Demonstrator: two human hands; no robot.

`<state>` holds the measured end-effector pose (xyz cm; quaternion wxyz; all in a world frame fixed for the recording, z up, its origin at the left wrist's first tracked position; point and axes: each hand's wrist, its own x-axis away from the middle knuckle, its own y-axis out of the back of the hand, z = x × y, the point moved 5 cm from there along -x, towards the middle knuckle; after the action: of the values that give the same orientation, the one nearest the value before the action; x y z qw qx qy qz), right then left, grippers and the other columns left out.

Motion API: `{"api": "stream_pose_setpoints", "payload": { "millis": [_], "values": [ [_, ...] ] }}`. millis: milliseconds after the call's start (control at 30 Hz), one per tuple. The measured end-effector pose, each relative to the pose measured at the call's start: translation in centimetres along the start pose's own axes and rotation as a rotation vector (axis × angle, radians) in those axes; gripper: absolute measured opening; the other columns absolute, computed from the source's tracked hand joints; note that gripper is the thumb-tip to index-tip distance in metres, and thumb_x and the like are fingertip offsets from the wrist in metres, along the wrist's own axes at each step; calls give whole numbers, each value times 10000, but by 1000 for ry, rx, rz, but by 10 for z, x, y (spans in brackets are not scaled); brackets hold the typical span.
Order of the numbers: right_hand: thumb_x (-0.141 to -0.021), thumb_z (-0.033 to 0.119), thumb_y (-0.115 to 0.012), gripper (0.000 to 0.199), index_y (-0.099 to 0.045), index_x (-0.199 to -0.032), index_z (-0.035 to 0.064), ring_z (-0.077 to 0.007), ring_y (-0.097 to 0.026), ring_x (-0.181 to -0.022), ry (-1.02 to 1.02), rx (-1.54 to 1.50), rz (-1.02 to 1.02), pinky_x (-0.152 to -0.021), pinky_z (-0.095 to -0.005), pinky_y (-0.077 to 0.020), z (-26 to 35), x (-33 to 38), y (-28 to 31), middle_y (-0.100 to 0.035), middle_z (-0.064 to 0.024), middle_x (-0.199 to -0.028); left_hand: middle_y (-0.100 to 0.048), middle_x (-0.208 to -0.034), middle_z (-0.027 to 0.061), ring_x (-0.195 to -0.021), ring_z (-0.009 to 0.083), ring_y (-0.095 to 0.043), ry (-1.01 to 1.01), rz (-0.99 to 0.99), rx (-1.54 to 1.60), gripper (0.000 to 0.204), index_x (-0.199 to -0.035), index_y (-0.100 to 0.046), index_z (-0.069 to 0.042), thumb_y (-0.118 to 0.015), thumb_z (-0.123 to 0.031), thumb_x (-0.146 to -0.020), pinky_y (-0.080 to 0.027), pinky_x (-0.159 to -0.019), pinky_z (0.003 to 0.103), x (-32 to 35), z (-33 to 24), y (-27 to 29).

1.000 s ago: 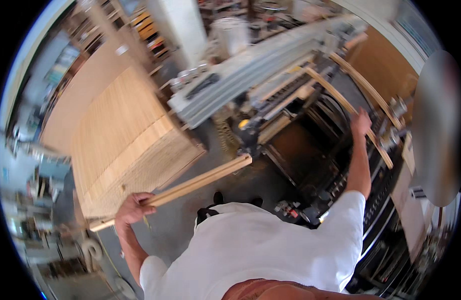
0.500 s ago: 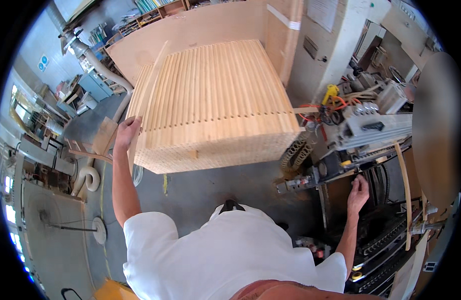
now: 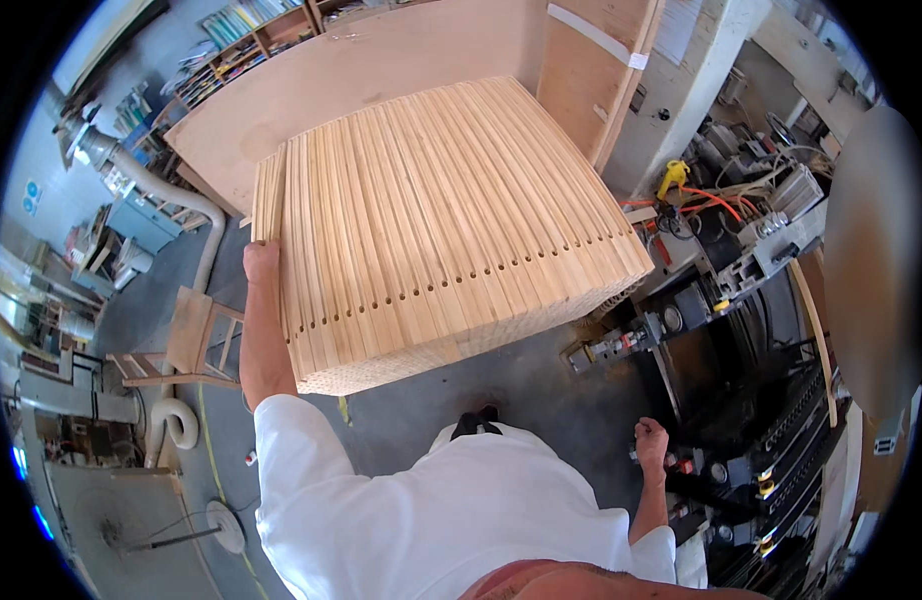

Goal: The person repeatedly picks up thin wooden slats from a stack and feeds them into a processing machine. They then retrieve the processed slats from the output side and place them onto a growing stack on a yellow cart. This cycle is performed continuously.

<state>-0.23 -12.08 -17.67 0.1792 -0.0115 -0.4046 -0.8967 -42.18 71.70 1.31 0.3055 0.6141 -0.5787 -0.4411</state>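
Observation:
A large stack of pale wooden slats [image 3: 431,200] stands in front of me, with a row of small round holes along its near end. At the stack's left edge my left hand [image 3: 262,260] is closed round a wooden slat [image 3: 270,190], which lies along the outermost row. The fingertips are partly hidden. My right hand [image 3: 650,442] hangs low on the right, beside the machine, its fingers curled in and nothing visible in them.
A dark machine [image 3: 741,350] with rails and fittings fills the right side. Cables, a yellow tool [image 3: 673,178] and loose parts lie behind it. A wooden chair [image 3: 191,340] stands left of the stack, near a grey hose [image 3: 209,250]. A tall board [image 3: 381,60] rises behind.
The slat in my left hand has come down from its tilt across the stack to its left edge. My right hand has drawn back from the machine toward my body. The view has shifted.

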Motion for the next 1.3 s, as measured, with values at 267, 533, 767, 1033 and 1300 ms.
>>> {"api": "stream_pose_setpoints", "payload": {
  "millis": [267,533,767,1033,1300],
  "values": [
    [-869,210,-654,276,-699,-1067,23,-379,-669,-932,6,98,-81,-817,-431,-523,-25,71,1,-695,-225,-968,-703,-994,227,-792,280,-699,-56,137,237,438,-1094,-693,3,-596,-337,-836,-537,-699,409,-38,-28,-46],
    [-898,173,-635,310,-638,-1183,50,-350,-627,-1056,-111,156,-301,-901,-429,-516,33,169,77,-647,-143,-1155,-640,-1246,192,-1075,272,-644,-476,-88,587,377,-1311,-546,46,-541,-164,-998,-541,-917,410,113,-213,31],
    [-765,139,-751,348,-645,-1089,70,-320,-590,-1100,-181,412,-913,-916,-455,-477,48,322,143,-627,-107,-1168,-672,-1094,164,-978,241,-639,-1316,650,741,309,-1224,-611,45,-517,-168,-1020,-509,-866,360,429,-385,-50],
    [-755,191,-770,466,-620,-1180,72,-342,-501,-1196,-1050,828,-1082,-983,-480,-399,-12,595,183,-544,-124,-1318,-644,-1119,107,-918,165,-625,-1472,1671,603,254,-1152,-662,-1,-637,-128,-935,-512,-814,286,777,-333,-65],
    [-747,137,-767,327,-603,-1018,58,-360,-524,-1128,-988,785,-1235,-951,-491,-410,-13,624,169,-582,-152,-1236,-684,-1038,139,-827,218,-680,-1814,1632,604,232,-1089,-685,-20,-669,-144,-893,-546,-766,316,877,-346,-63]
  ]
}}
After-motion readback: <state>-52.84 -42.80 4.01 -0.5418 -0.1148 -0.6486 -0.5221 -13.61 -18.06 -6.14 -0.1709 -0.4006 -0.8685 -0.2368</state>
